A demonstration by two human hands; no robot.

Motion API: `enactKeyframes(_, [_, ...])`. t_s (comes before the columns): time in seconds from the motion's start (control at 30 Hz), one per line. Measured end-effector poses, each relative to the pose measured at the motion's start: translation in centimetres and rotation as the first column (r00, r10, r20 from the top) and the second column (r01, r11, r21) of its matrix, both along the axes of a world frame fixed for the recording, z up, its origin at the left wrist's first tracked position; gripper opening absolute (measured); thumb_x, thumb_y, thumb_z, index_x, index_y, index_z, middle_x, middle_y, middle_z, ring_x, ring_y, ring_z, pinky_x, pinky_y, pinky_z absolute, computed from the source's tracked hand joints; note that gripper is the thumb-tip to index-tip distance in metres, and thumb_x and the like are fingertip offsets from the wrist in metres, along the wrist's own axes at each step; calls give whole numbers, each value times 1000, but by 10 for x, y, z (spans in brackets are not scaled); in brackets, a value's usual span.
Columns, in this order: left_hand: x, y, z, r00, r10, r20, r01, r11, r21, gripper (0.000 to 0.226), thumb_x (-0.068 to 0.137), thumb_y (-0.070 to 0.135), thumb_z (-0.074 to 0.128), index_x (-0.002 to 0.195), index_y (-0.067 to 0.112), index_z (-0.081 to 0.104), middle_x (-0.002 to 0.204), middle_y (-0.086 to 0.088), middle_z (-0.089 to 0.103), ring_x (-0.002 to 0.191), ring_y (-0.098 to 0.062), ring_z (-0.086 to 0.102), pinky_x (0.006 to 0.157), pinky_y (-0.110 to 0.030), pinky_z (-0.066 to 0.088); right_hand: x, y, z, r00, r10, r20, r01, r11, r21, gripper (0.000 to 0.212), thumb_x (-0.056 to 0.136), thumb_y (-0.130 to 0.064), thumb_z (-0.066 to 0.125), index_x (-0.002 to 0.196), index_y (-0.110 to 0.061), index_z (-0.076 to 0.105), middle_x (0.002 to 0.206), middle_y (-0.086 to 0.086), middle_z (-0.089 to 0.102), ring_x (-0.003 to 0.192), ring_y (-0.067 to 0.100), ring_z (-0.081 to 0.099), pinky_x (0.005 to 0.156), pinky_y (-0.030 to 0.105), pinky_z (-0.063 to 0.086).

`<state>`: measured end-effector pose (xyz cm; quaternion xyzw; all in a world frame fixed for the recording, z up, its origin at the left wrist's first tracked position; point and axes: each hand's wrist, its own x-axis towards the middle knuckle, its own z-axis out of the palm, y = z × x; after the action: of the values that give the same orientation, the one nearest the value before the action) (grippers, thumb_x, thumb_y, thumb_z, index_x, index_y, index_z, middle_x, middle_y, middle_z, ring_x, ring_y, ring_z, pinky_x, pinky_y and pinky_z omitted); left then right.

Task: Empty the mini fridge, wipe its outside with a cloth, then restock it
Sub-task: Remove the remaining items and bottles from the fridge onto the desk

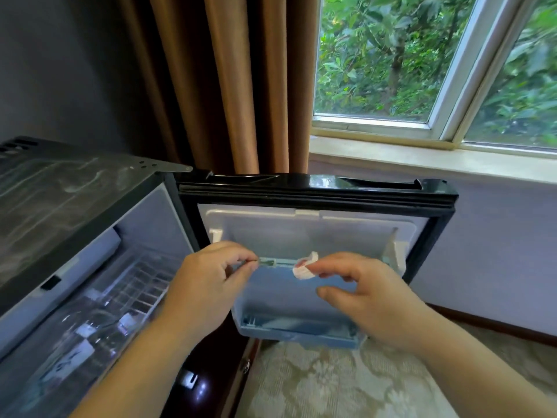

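The black mini fridge (63, 200) stands at the left with its door (316, 191) swung wide open towards me. A thin clear rail (278, 262) crosses the door's white inner liner above the pale blue door shelf (301, 331). My left hand (208, 285) pinches the rail's left end between thumb and fingertips. At the rail's right end, my right hand (370, 300) holds a small white and red piece (305, 267) at its fingertips, with the thumb apart below. Clear labelled bottles (86, 336) lie blurred inside the fridge under a wire shelf (141, 285).
Brown curtains (229, 86) hang behind the fridge door. A window (391, 61) with a white sill is at the right, with green trees outside. Patterned carpet (331, 384) lies below the door, and a dark wooden cabinet edge (211, 372) sits under the fridge.
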<state>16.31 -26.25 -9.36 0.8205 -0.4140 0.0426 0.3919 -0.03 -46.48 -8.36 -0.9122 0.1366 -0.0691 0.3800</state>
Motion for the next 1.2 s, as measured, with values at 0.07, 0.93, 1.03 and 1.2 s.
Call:
enactKeyframes(0.07, [-12, 1, -3, 1000, 4, -10, -4, 1000, -6, 11, 88, 13, 76, 89, 24, 78, 90, 24, 68, 89, 0, 64, 75, -13, 47, -13, -6, 0, 1000, 11, -15, -11, 1000, 16, 31, 96, -28, 65, 124, -42, 67, 120, -30, 61, 112, -13, 52, 92, 2, 37])
enactKeyframes(0.93, [-365, 181, -56, 429, 893, -137, -863, 450, 229, 10, 92, 29, 71, 96, 36, 77, 95, 29, 67, 96, 9, 61, 86, -22, 54, -65, 140, -68, 456, 888, -61, -884, 460, 90, 30, 92, -19, 70, 118, -32, 73, 124, -24, 65, 117, -12, 57, 107, 21, 45])
enactKeyframes(1.03, [-403, 206, -71, 307, 937, -164, -906, 341, 250, 9, 92, 32, 71, 96, 37, 77, 96, 28, 67, 94, 6, 62, 86, -25, 56, -72, 181, -84, 341, 937, -80, -939, 344, 27, 27, 91, -22, 71, 116, -33, 74, 124, -22, 65, 120, -7, 57, 108, 29, 47])
enactKeyframes(1.2, [-455, 242, -111, 178, 964, -198, -930, 231, 285, 8, 92, 30, 71, 93, 35, 77, 94, 25, 66, 91, 4, 63, 82, -25, 55, -91, 237, -115, 198, 967, -160, -980, 193, -48, 27, 91, -21, 71, 115, -32, 74, 124, -16, 66, 123, -1, 57, 108, 30, 46])
